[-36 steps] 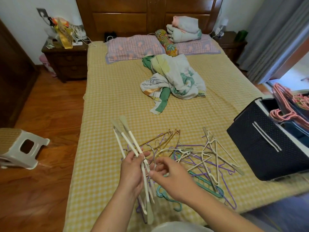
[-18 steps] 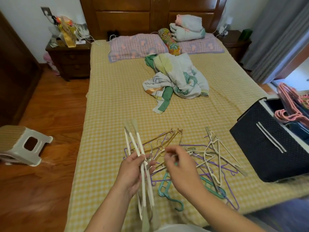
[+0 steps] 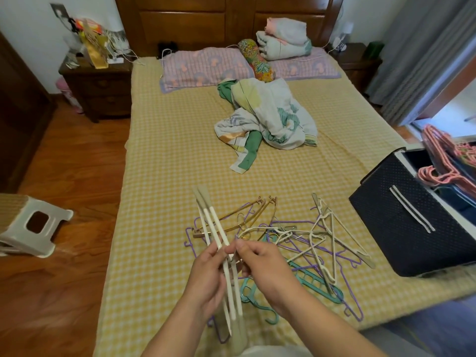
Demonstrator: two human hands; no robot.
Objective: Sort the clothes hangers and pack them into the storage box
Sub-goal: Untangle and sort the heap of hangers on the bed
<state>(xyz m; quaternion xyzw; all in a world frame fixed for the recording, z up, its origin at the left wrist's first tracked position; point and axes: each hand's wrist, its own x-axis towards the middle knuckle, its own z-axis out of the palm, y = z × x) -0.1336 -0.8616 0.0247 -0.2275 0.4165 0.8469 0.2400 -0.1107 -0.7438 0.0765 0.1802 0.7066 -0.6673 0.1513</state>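
A bundle of white hangers [image 3: 215, 225] stands nearly upright in my left hand [image 3: 208, 276], which grips it around the middle. My right hand [image 3: 260, 266] pinches the same bundle at the hooks, just beside the left thumb. Behind my hands a loose pile of hangers [image 3: 304, 243] lies on the yellow checked bed [image 3: 167, 176]: gold, white, purple and teal ones tangled together. A teal hanger [image 3: 316, 284] lies under my right wrist. The dark storage box [image 3: 401, 222] stands open at the right edge of the bed with pink hangers [image 3: 443, 161] inside.
A crumpled quilt [image 3: 268, 119] lies mid-bed, with pillows [image 3: 206, 65] and folded bedding [image 3: 283, 38] at the headboard. A white plastic stool [image 3: 33, 225] stands on the wooden floor at left. Nightstands flank the bed; grey curtains hang at right.
My right hand has drawn back from the pile to the bundle and now pinches it beside my left thumb. The white bundle stays in my left hand.
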